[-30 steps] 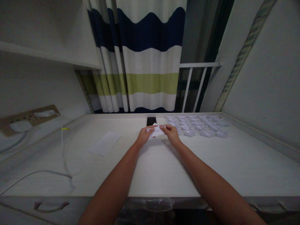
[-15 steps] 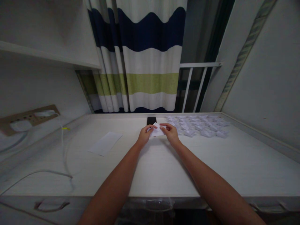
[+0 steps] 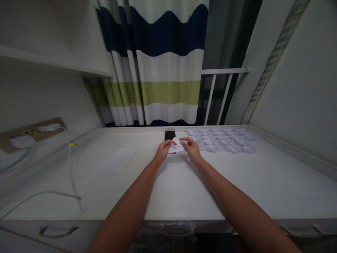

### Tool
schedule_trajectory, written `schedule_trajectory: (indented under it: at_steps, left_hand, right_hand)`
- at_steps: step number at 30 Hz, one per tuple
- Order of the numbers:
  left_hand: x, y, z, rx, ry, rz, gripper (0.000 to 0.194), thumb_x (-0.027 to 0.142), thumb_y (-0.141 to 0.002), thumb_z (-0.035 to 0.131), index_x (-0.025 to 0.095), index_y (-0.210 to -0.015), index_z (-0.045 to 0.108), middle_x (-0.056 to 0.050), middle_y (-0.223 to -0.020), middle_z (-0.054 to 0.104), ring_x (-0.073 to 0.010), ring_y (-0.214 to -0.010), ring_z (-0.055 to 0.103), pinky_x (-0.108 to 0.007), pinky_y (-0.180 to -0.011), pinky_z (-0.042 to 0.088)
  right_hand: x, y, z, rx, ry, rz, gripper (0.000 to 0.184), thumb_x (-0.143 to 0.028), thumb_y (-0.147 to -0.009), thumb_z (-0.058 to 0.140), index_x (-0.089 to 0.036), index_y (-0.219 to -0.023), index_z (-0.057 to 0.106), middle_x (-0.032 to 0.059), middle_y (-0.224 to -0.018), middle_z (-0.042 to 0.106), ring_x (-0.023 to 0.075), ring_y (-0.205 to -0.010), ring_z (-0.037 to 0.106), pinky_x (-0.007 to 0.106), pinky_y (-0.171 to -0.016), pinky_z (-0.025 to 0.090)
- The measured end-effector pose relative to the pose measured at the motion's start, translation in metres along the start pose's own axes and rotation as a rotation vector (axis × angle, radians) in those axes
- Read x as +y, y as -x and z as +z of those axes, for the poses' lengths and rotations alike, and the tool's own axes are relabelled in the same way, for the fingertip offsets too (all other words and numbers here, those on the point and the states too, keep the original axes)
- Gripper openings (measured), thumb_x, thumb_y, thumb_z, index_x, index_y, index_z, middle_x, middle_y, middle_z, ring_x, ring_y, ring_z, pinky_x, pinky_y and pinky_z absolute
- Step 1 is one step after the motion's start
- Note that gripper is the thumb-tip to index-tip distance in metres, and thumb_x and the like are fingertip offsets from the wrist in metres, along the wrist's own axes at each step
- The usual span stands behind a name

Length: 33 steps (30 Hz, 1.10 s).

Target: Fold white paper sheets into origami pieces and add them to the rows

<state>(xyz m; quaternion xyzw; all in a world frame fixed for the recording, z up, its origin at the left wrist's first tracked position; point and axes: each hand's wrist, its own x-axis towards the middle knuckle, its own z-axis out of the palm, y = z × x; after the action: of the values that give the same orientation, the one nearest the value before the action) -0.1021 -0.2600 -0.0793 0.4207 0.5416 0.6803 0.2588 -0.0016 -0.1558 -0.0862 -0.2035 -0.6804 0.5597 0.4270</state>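
Observation:
Between my two hands is a small piece of folded white paper (image 3: pixel 177 146), with a pointed flap standing up at its top middle. My left hand (image 3: pixel 162 150) grips its left end, fingers curled behind and over the edge. The right end is pinched by my right hand (image 3: pixel 192 149), thumb and fingertips closed on it. Both hands are just above the desk. Right behind the paper lies a black phone-like object (image 3: pixel 170 135), its lower part hidden. A small reddish spot shows under the paper's lower edge; I cannot make out what it is.
Several folded white paper pieces (image 3: pixel 223 140) stand in rows at the back right of the white desk (image 3: pixel 184 189). Flat white paper (image 3: pixel 118 161) lies to the left. A pale cable (image 3: pixel 70 165) runs down the left side from a power strip (image 3: pixel 34 133). A striped curtain (image 3: pixel 170 66) hangs behind.
My fingers have shifted along the folded paper's upper edge, drawing back from its middle. Its pointed flap now shows more plainly. The other things on the desk have stayed put.

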Motion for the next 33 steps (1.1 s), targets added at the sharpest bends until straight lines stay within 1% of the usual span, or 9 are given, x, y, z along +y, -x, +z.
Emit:
schedule_trajectory:
  at_steps: [5,9,12,14,17,20,23,29,33]
  left_hand:
    - [0.002,0.003,0.001,-0.023,-0.006,-0.033,0.018,0.027,-0.064,0.056,0.013,-0.075,0.062,-0.004,-0.083,0.059,-0.0133,-0.070,0.053,-0.028,-0.059,0.052]
    - [0.000,0.002,0.002,0.038,-0.120,-0.014,0.024,0.032,-0.059,0.064,0.012,-0.072,0.062,-0.003,-0.077,0.061,-0.0145,-0.070,0.055,-0.029,-0.062,0.050]
    - [-0.001,0.000,0.000,0.084,-0.237,0.030,0.022,0.031,-0.059,0.065,0.013,-0.071,0.063,-0.003,-0.073,0.062,-0.0155,-0.071,0.056,-0.029,-0.067,0.047]
    - [-0.001,-0.001,-0.001,0.107,-0.276,0.070,0.021,0.028,-0.059,0.064,0.014,-0.075,0.063,-0.003,-0.077,0.063,-0.0159,-0.073,0.056,-0.028,-0.069,0.046]
    - [-0.001,-0.001,-0.002,0.138,-0.300,0.121,0.024,0.024,-0.060,0.064,0.015,-0.082,0.061,-0.003,-0.084,0.062,-0.0158,-0.076,0.056,-0.027,-0.070,0.044]
    - [0.000,0.000,-0.002,0.150,-0.329,0.146,0.027,0.023,-0.061,0.063,0.015,-0.086,0.059,-0.002,-0.086,0.061,-0.0156,-0.077,0.055,-0.027,-0.072,0.043]
    - [0.000,0.000,-0.002,0.150,-0.355,0.181,0.032,0.023,-0.061,0.063,0.015,-0.091,0.056,-0.003,-0.091,0.060,-0.0162,-0.081,0.055,-0.028,-0.076,0.042]
    - [-0.005,-0.003,-0.004,0.199,-0.352,0.234,0.043,0.023,-0.060,0.066,0.015,-0.100,0.053,-0.006,-0.108,0.056,-0.0196,-0.101,0.050,-0.032,-0.090,0.035]
    - [-0.006,-0.004,-0.005,0.188,-0.294,0.174,0.044,0.025,-0.059,0.067,0.015,-0.100,0.054,-0.007,-0.105,0.057,-0.0199,-0.096,0.053,-0.033,-0.086,0.039]
  right_hand:
    - [-0.001,0.000,0.000,-0.006,0.024,-0.020,0.029,-0.040,-0.060,0.059,-0.017,-0.077,0.062,-0.0041,-0.049,0.046,0.0079,-0.045,0.033,0.022,-0.043,0.026]
    - [-0.001,0.002,0.002,-0.017,0.015,-0.020,0.031,-0.041,-0.059,0.060,-0.017,-0.080,0.061,-0.0064,-0.045,0.041,0.0069,-0.042,0.032,0.021,-0.042,0.025]
    - [-0.001,0.003,0.003,-0.016,-0.003,-0.007,0.036,-0.042,-0.059,0.061,-0.017,-0.085,0.058,-0.0092,-0.041,0.035,0.0064,-0.039,0.032,0.020,-0.040,0.024]
    - [0.000,0.004,0.005,-0.018,-0.055,0.040,0.041,-0.043,-0.057,0.063,-0.018,-0.088,0.056,-0.0093,-0.042,0.039,0.0070,-0.040,0.037,0.019,-0.041,0.029]
    - [-0.002,0.006,0.007,-0.026,-0.134,0.161,0.046,-0.044,-0.053,0.066,-0.019,-0.089,0.053,-0.0064,-0.050,0.051,0.0100,-0.047,0.049,0.021,-0.045,0.038]
    - [-0.005,0.009,0.009,-0.086,-0.147,0.232,0.040,-0.042,-0.051,0.069,-0.018,-0.081,0.055,-0.0027,-0.059,0.057,0.0113,-0.054,0.053,0.022,-0.048,0.041]
    - [-0.007,0.012,0.010,-0.142,-0.137,0.231,0.034,-0.041,-0.050,0.070,-0.016,-0.071,0.057,0.0000,-0.063,0.060,0.0114,-0.057,0.054,0.022,-0.050,0.041]
    - [-0.006,0.011,0.010,-0.119,-0.123,0.193,0.034,-0.041,-0.048,0.070,-0.014,-0.065,0.060,0.0001,-0.059,0.060,0.0111,-0.056,0.052,0.022,-0.051,0.040]
    - [-0.007,0.010,0.009,-0.109,-0.129,0.167,0.033,-0.041,-0.048,0.071,-0.013,-0.062,0.059,-0.0017,-0.053,0.057,0.0095,-0.050,0.048,0.022,-0.050,0.037]
